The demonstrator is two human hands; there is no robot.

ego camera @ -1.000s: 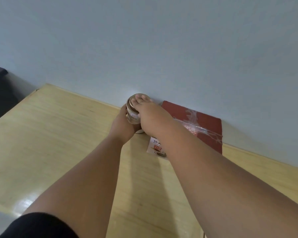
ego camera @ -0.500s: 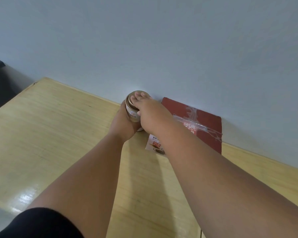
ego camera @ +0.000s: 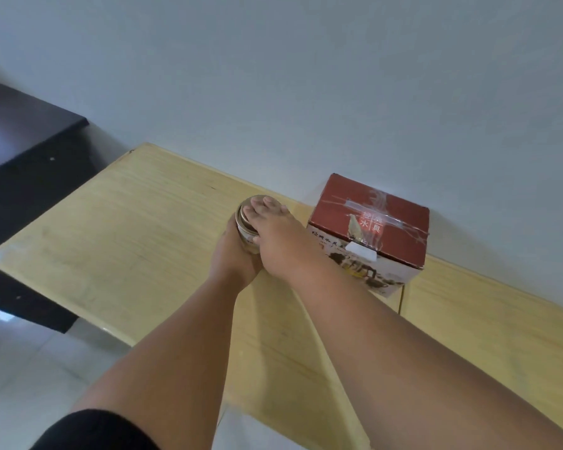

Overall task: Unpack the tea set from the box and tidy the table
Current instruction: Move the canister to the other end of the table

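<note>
Pale wooden table (ego camera: 117, 241) against the wall — taped red box (ego camera: 376, 237) resting on it.

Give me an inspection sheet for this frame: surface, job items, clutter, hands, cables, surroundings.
Surface: light wooden table against a pale wall, mostly bare.
Job's things: red box, closed, clear tape across its top, standing at the wall; small round tin beside it on the left.
Clutter: nothing seen.
Hands: left hand wraps the tin's side; right hand lies over its top, fingers on the lid.
Cables: thin dark line at the box's lower right corner, too small to identify.
Surroundings: dark furniture to the left, pale tiled floor below.
</note>
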